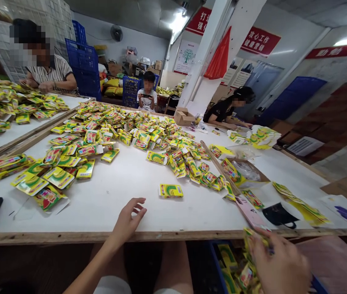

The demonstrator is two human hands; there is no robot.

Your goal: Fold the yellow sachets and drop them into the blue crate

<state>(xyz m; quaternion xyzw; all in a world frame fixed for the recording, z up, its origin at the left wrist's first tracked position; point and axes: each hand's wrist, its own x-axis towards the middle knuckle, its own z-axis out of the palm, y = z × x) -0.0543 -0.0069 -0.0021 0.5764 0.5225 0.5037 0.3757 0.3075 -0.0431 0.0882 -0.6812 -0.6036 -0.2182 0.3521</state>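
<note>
My left hand [131, 215] is over the front of the white table [106, 206], fingers curved and apart, holding nothing. Just beyond it lies a single yellow-green small box [171, 190] with its label up. At the lower right, my right hand [279, 259] grips a yellow-green small box [249, 237] above a blue crate [218, 261]. More such boxes fill the crate below the table edge. My fingers partly cover the held box, and the hand is somewhat blurred.
A large heap of small boxes [124, 126] spreads across the table, with another pile [53, 175] at left. A wooden divider [222, 167] runs to the right, beside a black cup-like item [280, 215]. Several people sit around; one works at left [50, 75].
</note>
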